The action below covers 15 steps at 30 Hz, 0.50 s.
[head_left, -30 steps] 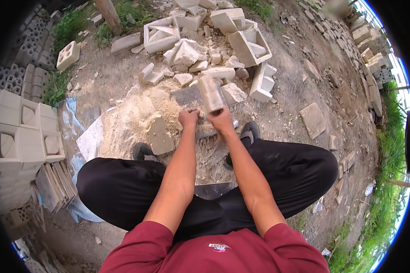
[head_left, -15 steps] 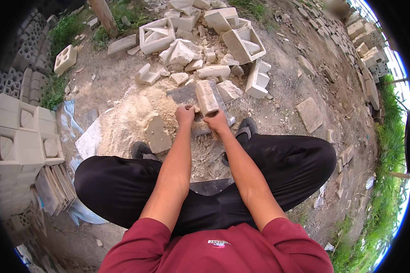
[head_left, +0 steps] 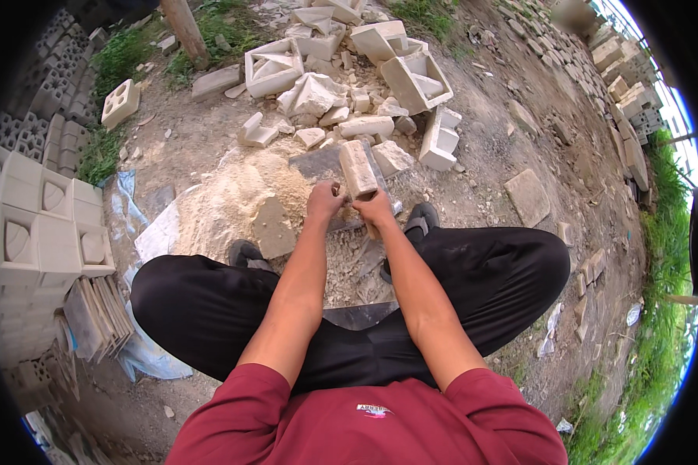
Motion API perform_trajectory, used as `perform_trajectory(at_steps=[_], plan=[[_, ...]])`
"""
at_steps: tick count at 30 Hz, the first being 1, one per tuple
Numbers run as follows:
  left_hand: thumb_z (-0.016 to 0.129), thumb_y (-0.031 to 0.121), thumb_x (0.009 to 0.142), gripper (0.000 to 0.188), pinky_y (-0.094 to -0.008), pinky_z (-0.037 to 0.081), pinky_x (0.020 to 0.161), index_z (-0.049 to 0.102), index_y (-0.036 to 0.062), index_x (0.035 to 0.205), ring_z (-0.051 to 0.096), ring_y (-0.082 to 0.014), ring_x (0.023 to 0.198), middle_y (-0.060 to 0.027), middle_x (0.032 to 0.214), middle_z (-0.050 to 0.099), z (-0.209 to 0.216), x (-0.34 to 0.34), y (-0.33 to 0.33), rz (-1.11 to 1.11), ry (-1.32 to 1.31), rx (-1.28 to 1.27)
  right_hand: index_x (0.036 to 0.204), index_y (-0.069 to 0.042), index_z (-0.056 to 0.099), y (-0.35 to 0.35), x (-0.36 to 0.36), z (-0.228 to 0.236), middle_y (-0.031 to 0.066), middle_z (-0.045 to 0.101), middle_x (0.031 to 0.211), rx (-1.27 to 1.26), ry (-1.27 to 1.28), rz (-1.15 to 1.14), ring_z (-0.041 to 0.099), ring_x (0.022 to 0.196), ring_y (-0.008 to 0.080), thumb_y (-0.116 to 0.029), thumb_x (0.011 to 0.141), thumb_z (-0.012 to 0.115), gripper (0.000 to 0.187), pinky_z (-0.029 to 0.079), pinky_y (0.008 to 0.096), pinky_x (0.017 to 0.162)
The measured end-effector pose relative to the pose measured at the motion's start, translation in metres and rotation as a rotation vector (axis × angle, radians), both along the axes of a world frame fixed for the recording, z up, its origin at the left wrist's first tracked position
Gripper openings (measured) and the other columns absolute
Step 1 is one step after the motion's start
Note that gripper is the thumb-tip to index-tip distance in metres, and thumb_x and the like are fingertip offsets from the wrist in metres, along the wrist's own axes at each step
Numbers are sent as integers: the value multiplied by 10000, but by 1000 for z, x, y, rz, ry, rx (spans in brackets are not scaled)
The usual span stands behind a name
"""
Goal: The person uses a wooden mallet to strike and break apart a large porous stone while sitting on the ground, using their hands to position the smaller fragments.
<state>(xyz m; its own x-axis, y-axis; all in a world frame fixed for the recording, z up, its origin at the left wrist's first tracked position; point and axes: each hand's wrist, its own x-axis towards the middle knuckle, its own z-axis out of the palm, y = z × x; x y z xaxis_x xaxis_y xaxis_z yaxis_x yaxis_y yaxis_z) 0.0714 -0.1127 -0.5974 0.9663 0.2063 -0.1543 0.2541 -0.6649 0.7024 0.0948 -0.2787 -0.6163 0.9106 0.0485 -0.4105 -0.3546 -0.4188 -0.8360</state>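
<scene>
A pale, oblong stone block [head_left: 357,167] rests on a dark flat plate [head_left: 318,164] on the ground between my feet. My right hand [head_left: 374,208] grips the near end of the block, thumb toward its left side; some of the fingers are hidden beneath or behind it. Just left of the block, my left hand [head_left: 326,200] is closed with curled fingers. Whatever it may hold is too small to make out. A heap of pale yellowish dust [head_left: 244,190] spreads beside the plate, with a flat grey slab [head_left: 274,226] leaning in it.
Broken pale blocks [head_left: 314,94] and box-shaped pieces [head_left: 417,81] are piled beyond the plate. Stacked pale blocks [head_left: 39,225] stand at the left, above leaning thin slabs [head_left: 93,318]. A wooden post [head_left: 184,31] rises at the far left. One flat stone [head_left: 527,198] lies at the right.
My left hand has drawn slightly away from the block's side, its fingers more curled. The right hand keeps its grip on the block. The whole view has shifted slightly.
</scene>
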Motion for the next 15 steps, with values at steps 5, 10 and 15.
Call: perform_trajectory(at_steps=[5, 10, 15], plan=[[710, 248, 803, 320, -389, 531, 815, 700, 35, 1042, 687, -291, 918, -178, 972, 704, -11, 3, 9, 292, 42, -137, 1136, -15, 635, 11, -2, 0, 173, 707, 1045, -32, -17, 19, 685, 975, 305, -224, 590, 848, 622, 532, 378, 837], [715, 243, 805, 308, -375, 535, 805, 705, 32, 1029, 690, -291, 895, -174, 945, 711, -16, -3, 22, 333, -159, 175, 1135, -5, 634, 7, -3, 0, 179, 706, 1046, -29, 6, 35, 682, 983, 309, -221, 598, 849, 617, 531, 384, 842], [753, 222, 774, 348, -376, 524, 842, 707, 41, 1068, 681, -296, 928, -170, 982, 709, -7, 4, 7, 153, 34, -63, 1114, 6, 632, -3, 3, 5, 170, 713, 986, 10, 68, 17, 704, 870, 280, -199, 610, 836, 582, 556, 375, 757]])
